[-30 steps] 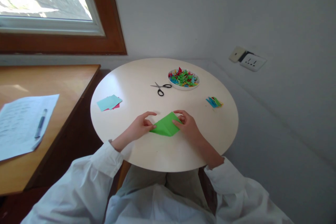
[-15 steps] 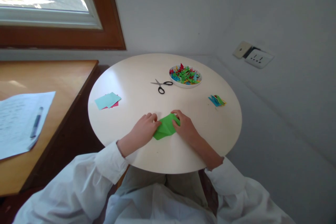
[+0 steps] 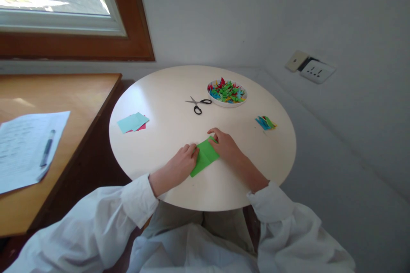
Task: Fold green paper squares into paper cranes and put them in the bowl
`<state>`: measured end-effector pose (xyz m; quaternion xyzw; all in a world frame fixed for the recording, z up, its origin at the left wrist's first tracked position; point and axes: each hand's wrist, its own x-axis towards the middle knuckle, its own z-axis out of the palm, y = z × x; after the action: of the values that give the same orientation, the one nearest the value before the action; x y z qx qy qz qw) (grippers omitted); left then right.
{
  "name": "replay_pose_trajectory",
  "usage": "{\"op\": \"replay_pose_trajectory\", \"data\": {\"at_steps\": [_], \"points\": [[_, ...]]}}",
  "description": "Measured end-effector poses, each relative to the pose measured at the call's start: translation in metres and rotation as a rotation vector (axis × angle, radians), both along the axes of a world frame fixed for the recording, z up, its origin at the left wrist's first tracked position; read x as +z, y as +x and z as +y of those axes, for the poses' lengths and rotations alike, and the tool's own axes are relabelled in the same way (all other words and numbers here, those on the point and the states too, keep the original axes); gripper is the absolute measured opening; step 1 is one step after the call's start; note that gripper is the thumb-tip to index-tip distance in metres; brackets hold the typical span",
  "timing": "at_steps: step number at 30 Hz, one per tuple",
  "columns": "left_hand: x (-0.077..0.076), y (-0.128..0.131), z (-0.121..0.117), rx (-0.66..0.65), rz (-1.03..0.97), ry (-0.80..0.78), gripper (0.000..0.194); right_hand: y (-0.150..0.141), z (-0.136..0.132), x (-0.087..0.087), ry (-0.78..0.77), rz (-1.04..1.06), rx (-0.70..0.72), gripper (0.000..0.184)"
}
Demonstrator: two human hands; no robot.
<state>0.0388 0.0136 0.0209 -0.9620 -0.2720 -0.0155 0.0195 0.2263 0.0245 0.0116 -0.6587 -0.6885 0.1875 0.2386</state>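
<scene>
A green sheet of paper [image 3: 205, 158] with a crease across it lies at a slant near the front of the round white table [image 3: 166, 106]. On its left edge are the bent fingers of my left hand [image 3: 181, 164], closed on the paper. My right hand [image 3: 226, 147] grips the upper right edge between thumb and fingers, with the index finger curved above the paper. The fingertips of both hands partly cover the edges. Beyond the hands rest open scissors [image 3: 197, 103] with black handles.
A white bowl [image 3: 227, 104] of small folded colourful paper pieces stands at the back. Light blue and red paper squares [image 3: 133, 123] lie left, coloured paper strips [image 3: 265, 123] right. A wooden desk [image 3: 96, 89] at far left bears written sheets [image 3: 25, 149] and a pen [image 3: 48, 148].
The green paper has turned and now lies flatter, its lower corner nearer me. My left hand has shifted slightly right and down; my right hand stays at the upper right edge.
</scene>
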Motion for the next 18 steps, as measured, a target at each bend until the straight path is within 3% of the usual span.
{"op": "replay_pose_trajectory", "data": {"at_steps": [18], "points": [[-0.0046, 0.0054, -0.0041, 0.071, 0.052, 0.075, 0.039, -0.0016, -0.0021, -0.0080, 0.102, -0.049, 0.099, 0.032]]}}
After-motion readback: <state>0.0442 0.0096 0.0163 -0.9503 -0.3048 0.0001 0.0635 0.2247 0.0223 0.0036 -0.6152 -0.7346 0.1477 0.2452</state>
